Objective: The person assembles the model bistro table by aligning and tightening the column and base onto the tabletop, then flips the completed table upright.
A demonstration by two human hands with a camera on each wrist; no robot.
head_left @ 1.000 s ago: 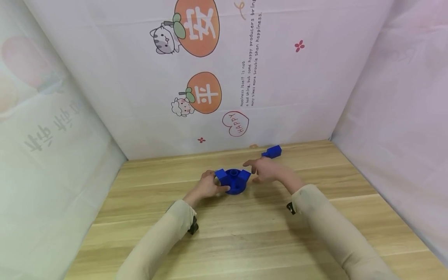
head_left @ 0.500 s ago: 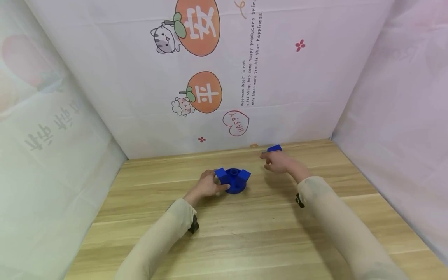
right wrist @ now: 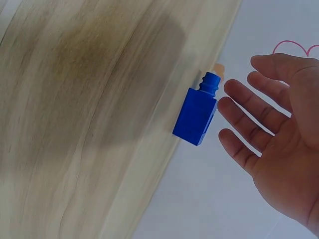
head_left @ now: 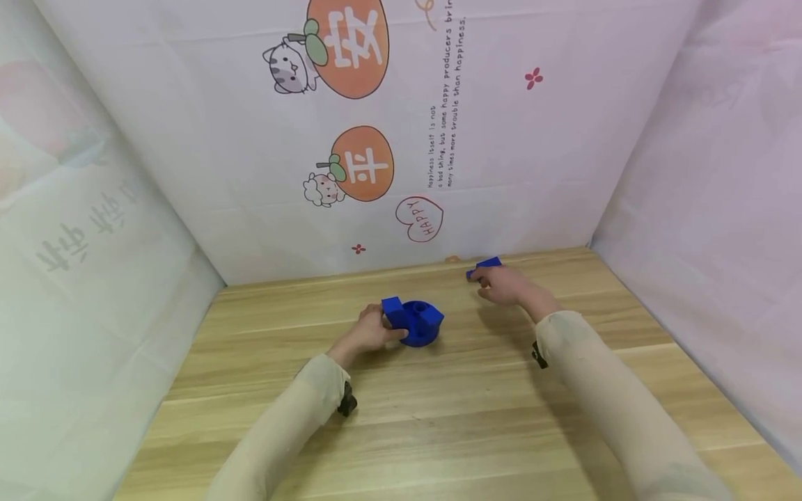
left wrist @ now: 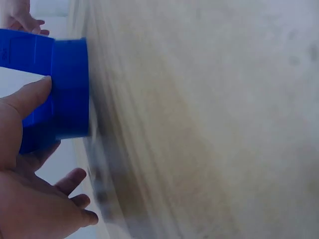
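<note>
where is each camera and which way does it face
Head: on the head, facing forward and down at the table; left hand, right hand and sleeves.
Left wrist: worn there, facing the round blue base; left hand, plus part of the right.
Right wrist: worn there, facing the loose blue block; right hand.
Head and right wrist share that block.

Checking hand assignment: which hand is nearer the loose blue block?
Right. The right hand is close beside the block; the left hand holds the round blue base farther off.
</note>
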